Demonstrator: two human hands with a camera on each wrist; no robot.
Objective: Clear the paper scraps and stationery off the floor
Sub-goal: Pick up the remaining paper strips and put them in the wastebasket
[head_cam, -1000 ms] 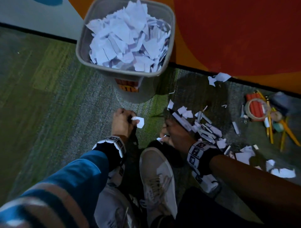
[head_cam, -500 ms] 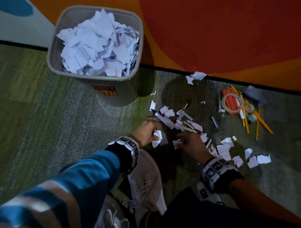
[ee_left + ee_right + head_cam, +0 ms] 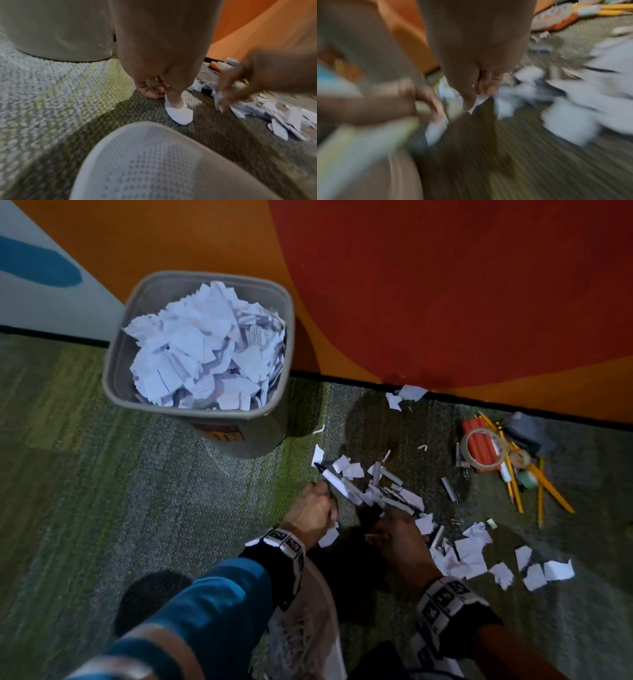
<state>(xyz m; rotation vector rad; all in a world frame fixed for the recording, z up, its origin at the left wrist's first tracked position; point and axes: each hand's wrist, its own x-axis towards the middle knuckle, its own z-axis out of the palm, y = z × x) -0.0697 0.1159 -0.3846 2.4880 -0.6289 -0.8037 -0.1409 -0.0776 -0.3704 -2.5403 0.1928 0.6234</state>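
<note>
Person crouched over a gray-green carpet [image 3: 137,491], both hands down at the near edge of the litter. Left hand [image 3: 313,513] has fingers curled, pinching one white paper scrap [image 3: 179,113] that hangs below the fingertips, just above the carpet. Right hand [image 3: 399,537] is low over the pile; the right wrist view is badly blurred but shows thumb and fingers closing on a small white scrap [image 3: 479,100], grip looks like a pinch, not certain how firm.

Key relation: the main heap of paper scraps [image 3: 376,491] lies directly ahead of both hands, toward the wall, touching distance for either. A marker [image 3: 337,482] lies in it, long axis diagonal, dark tip pointing up-left toward the bin, tail running down-right into the heap. Its tip end is just beyond the left knuckles, so left is nearer that end; right is nearer the tail and the second spread of scraps [image 3: 496,559] off to its right side.

Gray waste bin [image 3: 205,412] stands up-left, heaped with torn paper, nearer the left hand. Stationery cluster of yellow pencils [image 3: 548,487], tape roll [image 3: 483,448] and a red pack sits well apart at far right, near the wall; only the right hand could reach it easily.

Judgement: gathering still early, most litter untouched; next grab probably forward into the heap.
</note>
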